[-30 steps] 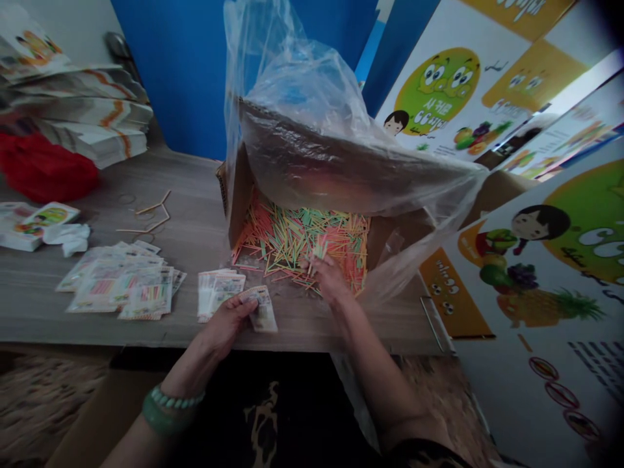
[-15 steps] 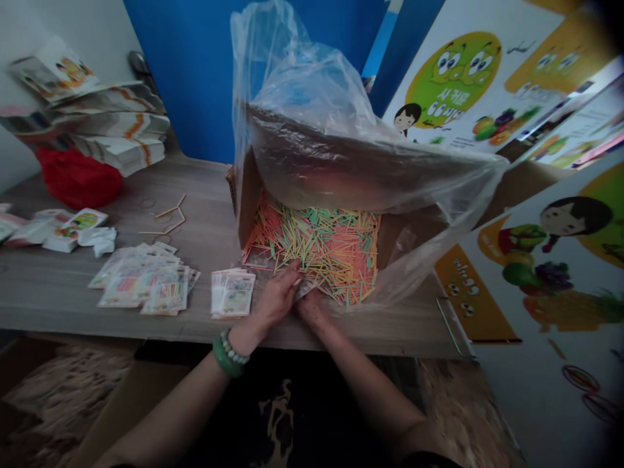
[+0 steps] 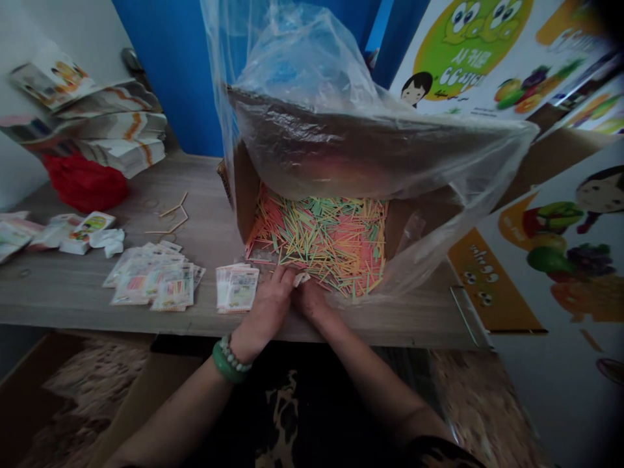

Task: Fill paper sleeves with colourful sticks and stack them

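My left hand (image 3: 270, 302), with a green bangle and a beaded bracelet at the wrist, is closed against my right hand (image 3: 312, 304) at the table's front. A small clear printed packet (image 3: 301, 279) pokes out between them. The right fingers are partly hidden behind the left hand, but they press against the packet. Just beyond lies a heap of thin coloured sticks (image 3: 326, 240) in pink, green, yellow and orange, inside an open cardboard box (image 3: 246, 195) lined with a clear plastic bag (image 3: 312, 143). Left of my hands is a small stack of printed packets (image 3: 237, 288).
More filled packets (image 3: 156, 279) lie in a pile on the table (image 3: 195, 175). Farther left are small boxes (image 3: 88, 233), a red bag (image 3: 88, 182) and stacked flat bundles (image 3: 124, 130). Large printed cartons (image 3: 487, 273) stand on the right. A blue panel (image 3: 170, 71) rises behind.
The view has shifted slightly. My left hand has turned over more toward the right hand, its fingers drawn in nearer the packet. The piles and box stay in place.
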A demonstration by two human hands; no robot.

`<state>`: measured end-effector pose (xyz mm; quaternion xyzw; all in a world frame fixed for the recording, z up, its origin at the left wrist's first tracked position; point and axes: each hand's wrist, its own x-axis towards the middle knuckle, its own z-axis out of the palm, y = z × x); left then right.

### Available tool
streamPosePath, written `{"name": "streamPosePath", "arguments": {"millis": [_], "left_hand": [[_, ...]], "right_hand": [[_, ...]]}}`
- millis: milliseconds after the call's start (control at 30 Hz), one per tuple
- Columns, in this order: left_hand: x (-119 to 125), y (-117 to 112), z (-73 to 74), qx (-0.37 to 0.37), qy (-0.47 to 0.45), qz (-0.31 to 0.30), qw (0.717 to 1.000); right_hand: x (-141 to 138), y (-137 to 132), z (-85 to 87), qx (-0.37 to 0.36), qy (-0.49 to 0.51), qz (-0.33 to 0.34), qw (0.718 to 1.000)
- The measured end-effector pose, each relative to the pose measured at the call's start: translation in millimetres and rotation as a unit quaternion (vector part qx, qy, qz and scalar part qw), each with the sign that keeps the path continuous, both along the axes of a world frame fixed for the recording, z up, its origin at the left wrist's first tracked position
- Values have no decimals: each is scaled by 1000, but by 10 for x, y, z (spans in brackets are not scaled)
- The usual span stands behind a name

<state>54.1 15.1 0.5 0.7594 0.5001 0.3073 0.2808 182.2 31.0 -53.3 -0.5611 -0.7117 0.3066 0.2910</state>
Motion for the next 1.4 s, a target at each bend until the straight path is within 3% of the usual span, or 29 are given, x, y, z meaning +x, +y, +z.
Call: {"name": "streamPosePath", "arguments": {"millis": [133,233,333,433,600,767,900,1100,1233,1300,1400], "left_hand": [[-172,186,126,10,-43,69,997],[-258,426,194,-5,-158,118,980],[-290,668,172,-76,-251,138,955],[-316,759,109,-92,-282,143,944],[-381,508,55,-159,-350,116,916],[-386,198,36,-293,-424,100,851],[-403,81,64,-364,-443,83,815],[-418,60,55,-332,-427,93,836],[-404,40,-19,-282,-344,48,894],[-396,21,-38,-249,-296,29,922],[-379,-3,-26,-237,-258,31,936]], "right_hand": [[59,-34,111,-19,35,-21,999],[106,-10,193,-38,160,-76,983],[134,8,225,-27,269,-84,959],[136,-5,210,-33,259,-82,962],[113,-33,157,-24,227,-78,971],[103,-66,154,-17,173,-51,983],[121,-75,248,-2,214,-105,971],[122,-27,545,-11,409,-85,908],[59,-18,694,-11,482,-75,873],[7,-12,741,2,495,-80,865],[-89,7,813,35,477,-92,874]]}}
